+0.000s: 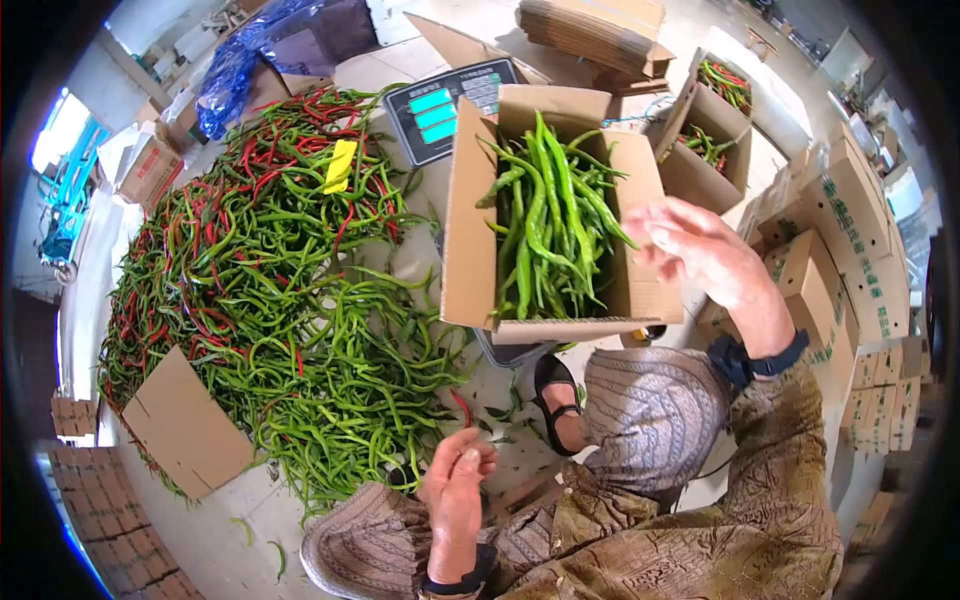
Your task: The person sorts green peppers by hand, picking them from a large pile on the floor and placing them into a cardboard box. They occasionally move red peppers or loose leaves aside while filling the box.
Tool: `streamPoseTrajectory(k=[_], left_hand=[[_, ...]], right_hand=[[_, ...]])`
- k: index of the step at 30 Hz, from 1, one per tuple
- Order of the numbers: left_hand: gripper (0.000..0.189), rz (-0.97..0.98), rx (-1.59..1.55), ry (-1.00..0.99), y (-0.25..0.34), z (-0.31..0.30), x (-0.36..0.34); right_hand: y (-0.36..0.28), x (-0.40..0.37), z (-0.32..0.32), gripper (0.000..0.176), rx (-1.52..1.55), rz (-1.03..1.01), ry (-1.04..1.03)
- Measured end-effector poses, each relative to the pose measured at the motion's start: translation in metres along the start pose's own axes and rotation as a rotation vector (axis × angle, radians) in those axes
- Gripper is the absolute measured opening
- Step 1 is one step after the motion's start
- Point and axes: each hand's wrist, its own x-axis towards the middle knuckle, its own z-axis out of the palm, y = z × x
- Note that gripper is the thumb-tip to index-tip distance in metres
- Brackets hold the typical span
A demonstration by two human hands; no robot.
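A cardboard box (470, 215) with raised flaps stands in front of me. Long green chili peppers (548, 215) fill it, lying mostly lengthwise. My right hand (705, 250) is beside the box's right flap, with its fingers apart and loosely bent, and nothing shows in it. Lower down, above my lap, my left hand (457, 482) has its fingers curled in toward the thumb; whether they hold anything is hidden. A red chili pepper (461, 406) lies just above the left fingertips. The large pile of green and red chilies (270, 270) spreads to the left of the box.
A digital scale display (435, 115) stands behind the box. Yellow paper (340, 166) and a cardboard sheet (188, 424) lie on the pile. Two chili-filled boxes (735, 160) stand back right, near flattened cartons (590, 40). Stacked printed boxes (850, 230) line the right side.
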Motion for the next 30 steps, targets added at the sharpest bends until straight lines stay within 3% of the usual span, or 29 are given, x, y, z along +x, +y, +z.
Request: streamPoseTrajectory(k=[10,22,30], left_hand=[[0.026,-0.151,0.03,-0.082,-0.01,0.015,0.018],[0.028,-0.175,0.025,-0.055,-0.005,0.015,0.022],[0.027,-0.168,-0.019,-0.046,-0.007,0.013,0.016]], right_hand=[[0.026,0.02,-0.025,0.034,0.032,0.059,0.05],[0.053,0.043,-0.024,0.027,-0.056,0.148,0.145],[0.015,0.012,0.003,0.024,0.041,0.003,0.127]])
